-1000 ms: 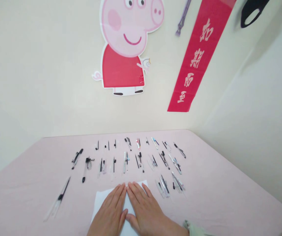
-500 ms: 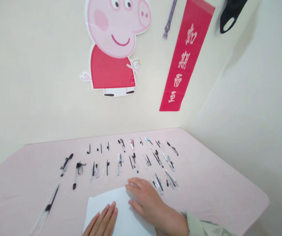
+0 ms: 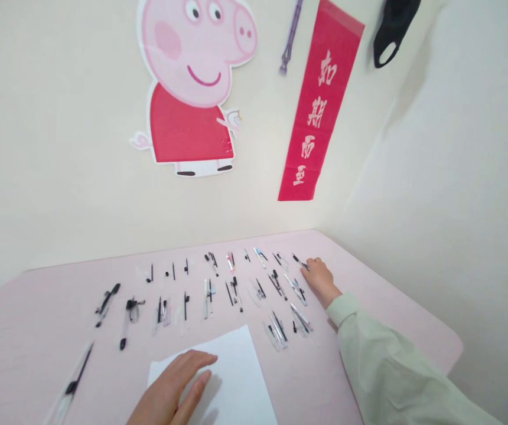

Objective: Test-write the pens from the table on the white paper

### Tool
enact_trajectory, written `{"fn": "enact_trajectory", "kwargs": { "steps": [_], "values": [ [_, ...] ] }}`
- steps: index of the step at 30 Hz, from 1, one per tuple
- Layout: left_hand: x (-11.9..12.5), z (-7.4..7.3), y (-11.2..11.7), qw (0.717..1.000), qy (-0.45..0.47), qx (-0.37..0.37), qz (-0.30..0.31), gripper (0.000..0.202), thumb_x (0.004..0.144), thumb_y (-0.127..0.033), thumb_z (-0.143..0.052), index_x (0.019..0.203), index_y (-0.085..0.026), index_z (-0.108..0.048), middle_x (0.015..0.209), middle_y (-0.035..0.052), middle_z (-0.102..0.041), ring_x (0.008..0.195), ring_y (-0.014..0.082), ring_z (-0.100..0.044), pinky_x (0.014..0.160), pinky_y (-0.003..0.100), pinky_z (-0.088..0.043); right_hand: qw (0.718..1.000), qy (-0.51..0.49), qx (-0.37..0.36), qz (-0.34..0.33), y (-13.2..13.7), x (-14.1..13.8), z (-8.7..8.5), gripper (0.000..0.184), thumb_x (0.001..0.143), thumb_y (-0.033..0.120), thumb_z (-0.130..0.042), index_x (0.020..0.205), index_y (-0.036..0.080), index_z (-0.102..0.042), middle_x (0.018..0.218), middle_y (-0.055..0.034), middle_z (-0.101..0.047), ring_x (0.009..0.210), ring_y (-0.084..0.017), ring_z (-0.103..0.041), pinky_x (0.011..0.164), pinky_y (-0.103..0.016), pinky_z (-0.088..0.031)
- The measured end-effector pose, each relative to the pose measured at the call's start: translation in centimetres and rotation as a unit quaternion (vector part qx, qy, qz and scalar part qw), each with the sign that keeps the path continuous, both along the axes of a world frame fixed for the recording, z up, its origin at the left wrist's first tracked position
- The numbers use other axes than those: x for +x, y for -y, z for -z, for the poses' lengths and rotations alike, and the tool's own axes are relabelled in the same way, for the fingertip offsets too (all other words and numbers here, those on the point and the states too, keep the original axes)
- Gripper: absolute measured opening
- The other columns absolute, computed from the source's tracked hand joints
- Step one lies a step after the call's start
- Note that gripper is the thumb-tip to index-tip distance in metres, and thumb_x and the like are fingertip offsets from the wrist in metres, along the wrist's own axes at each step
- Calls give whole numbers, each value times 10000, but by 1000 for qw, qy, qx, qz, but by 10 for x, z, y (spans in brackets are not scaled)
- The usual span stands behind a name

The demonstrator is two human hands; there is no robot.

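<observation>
Fingers (image 3: pixel 312 262) of the right hand (image 3: pixel 322 280) lie at a slim black-and-clear plastic pen (image 3: pixel 298 260), far right on the pink counter (image 3: pixel 391 319), pinch indiscernible, left hand (image 3: pixel 165 383) spread over white paper (image 3: pixel 238 372); likely light, stiff, slick, the pen suits mid-barrel gripping.

Right hand (image 3: pixel 319 278) reaches far forward; left hand (image 3: pixel 169 385) curves loosely, palm down.
</observation>
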State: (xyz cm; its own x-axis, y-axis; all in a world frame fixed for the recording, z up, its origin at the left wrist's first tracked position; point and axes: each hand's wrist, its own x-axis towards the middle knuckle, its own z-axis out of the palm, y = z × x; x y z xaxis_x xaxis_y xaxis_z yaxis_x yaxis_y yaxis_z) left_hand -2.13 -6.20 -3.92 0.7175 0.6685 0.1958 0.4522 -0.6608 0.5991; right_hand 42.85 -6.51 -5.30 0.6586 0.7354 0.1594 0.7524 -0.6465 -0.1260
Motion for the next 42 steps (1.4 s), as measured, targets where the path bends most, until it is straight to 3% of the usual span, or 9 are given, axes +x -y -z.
{"fn": "enact_trajectory", "kwargs": {
  "steps": [5, 14, 22, 27, 30, 34, 38, 40, 42],
  "values": [
    [32, -7, 2, 996, 18, -86, 26, 344, 948, -415, -381, 1013, -281, -690, 1034, 41, -728, 993, 219, -670, 887, 297, -528, 1000, 13, -18, -8, -20, 8, 11, 195, 910, 215, -500, 1054, 159, -617, 1086, -121, -583, 1001, -234, -556, 737, -281, -400],
    [33, -1, 2, 991, 9, -120, 54, 339, 947, -426, -375, 982, -266, -671, 994, 43, -716, 959, 213, -661, 862, 273, -501, 999, 6, 23, -25, -18, 12, 16, 163, 913, 148, -478, 989, 132, -622, 1022, -126, -610, 951, -210, -560, 742, -271, -366],
    [32, -1, 1, 981, 35, -186, 49, 374, 924, -498, -396, 939, -257, -681, 965, 51, -702, 937, 225, -637, 862, 287, -469, 988, -41, 144, -29, -7, 3, -26, 253, 902, 176, -420, 872, 130, -668, 876, -106, -631, 808, -191, -568, 675, -268, -366],
    [39, 6, -1, 923, 127, -362, -18, 518, 835, -664, -458, 985, -225, -686, 823, 36, -670, 725, 194, -604, 700, 300, -482, 958, -103, 172, -204, 10, -88, -57, 230, 908, 253, -455, 837, 191, -666, 741, 0, -654, 716, -146, -585, 659, -220, -406],
    [46, 7, 4, 848, 225, -475, -71, 647, 746, -710, -559, 1166, -222, -624, 790, 5, -630, 589, 147, -548, 586, 287, -449, 886, -200, 126, -399, 37, -173, -59, 166, 899, 251, -507, 884, 219, -669, 712, 24, -668, 641, -119, -587, 610, -198, -386],
    [50, 1, 11, 783, 298, -531, -127, 645, 689, -692, -649, 1086, -183, -651, 667, -26, -578, 530, 110, -482, 555, 255, -407, 847, -191, 67, -492, 60, -237, -54, 140, 892, 306, -552, 919, 245, -674, 795, 12, -712, 706, -143, -620, 658, -224, -390],
    [46, -4, 10, 774, 304, -526, -175, 551, 648, -692, -681, 794, -160, -668, 594, -37, -519, 500, 92, -427, 512, 226, -382, 882, -165, 50, -439, 39, -195, -53, 197, 931, 288, -504, 861, 223, -676, 866, -3, -705, 814, -141, -623, 701, -214, -388],
    [45, -4, 10, 778, 288, -525, -190, 512, 669, -668, -675, 734, -161, -646, 551, -49, -474, 465, 84, -384, 469, 211, -339, 953, -107, 33, -283, 23, -147, -55, 132, 900, 263, -541, 860, 226, -661, 888, 11, -687, 850, -135, -610, 725, -203, -380],
    [46, -2, 10, 786, 272, -520, -197, 488, 687, -649, -661, 703, -163, -627, 514, -58, -436, 439, 80, -343, 448, 206, -301, 981, -75, 34, -178, 13, -95, -55, 140, 894, 188, -508, 924, 188, -646, 956, -40, -666, 883, -157, -593, 721, -225, -370]
  ]
}}
